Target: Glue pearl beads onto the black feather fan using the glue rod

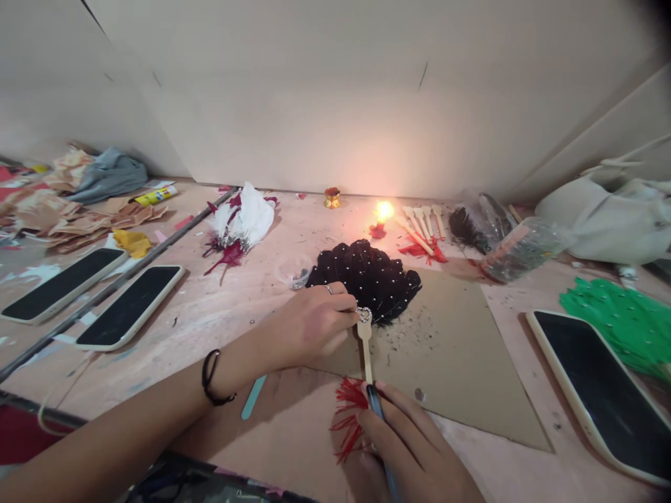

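A black feather fan (364, 276) dotted with small white beads lies on the cardboard, its wooden handle (366, 353) pointing toward me. At the top of the handle is a heart-shaped ring of rhinestones (363, 315). My left hand (319, 321) is closed in a pinch at the left edge of that ring; its fingertips hide what, if anything, they grip. My right hand (409, 436) is closed around a dark pen-like tool (375, 405) near the handle's lower end. A red tassel (347, 419) spreads beside these fingers. Whether the right hand also grips the handle is unclear.
A lit candle (384, 211) burns behind the fan, near several wooden handles (427, 220). The cardboard sheet (466, 363) extends right toward a phone (602, 398) and a green feather fan (613, 321). Left are a clear cup (293, 271), white feathers (254, 213) and another phone (133, 307).
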Available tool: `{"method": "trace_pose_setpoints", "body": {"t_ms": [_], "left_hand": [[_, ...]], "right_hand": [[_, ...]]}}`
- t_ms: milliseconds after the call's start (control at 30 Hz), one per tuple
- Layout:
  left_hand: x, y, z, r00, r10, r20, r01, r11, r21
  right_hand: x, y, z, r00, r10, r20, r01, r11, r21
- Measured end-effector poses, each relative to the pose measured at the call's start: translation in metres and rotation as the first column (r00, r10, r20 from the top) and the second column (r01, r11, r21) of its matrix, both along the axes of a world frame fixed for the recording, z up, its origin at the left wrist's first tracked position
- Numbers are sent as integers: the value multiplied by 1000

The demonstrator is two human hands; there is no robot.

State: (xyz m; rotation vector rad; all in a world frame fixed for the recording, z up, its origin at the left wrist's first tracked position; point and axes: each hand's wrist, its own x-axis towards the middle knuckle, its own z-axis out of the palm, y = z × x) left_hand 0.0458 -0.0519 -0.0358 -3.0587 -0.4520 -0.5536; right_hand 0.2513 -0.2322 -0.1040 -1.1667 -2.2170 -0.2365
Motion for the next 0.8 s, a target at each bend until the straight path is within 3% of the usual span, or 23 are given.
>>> {"method": "trace_pose_setpoints", "body": {"t_ms": [800], "left_hand": [[-5, 5, 6, 984, 5, 176, 1, 999, -33]], "right_hand": [[0, 1, 1, 1000, 20, -13, -21, 1000, -17]]}}
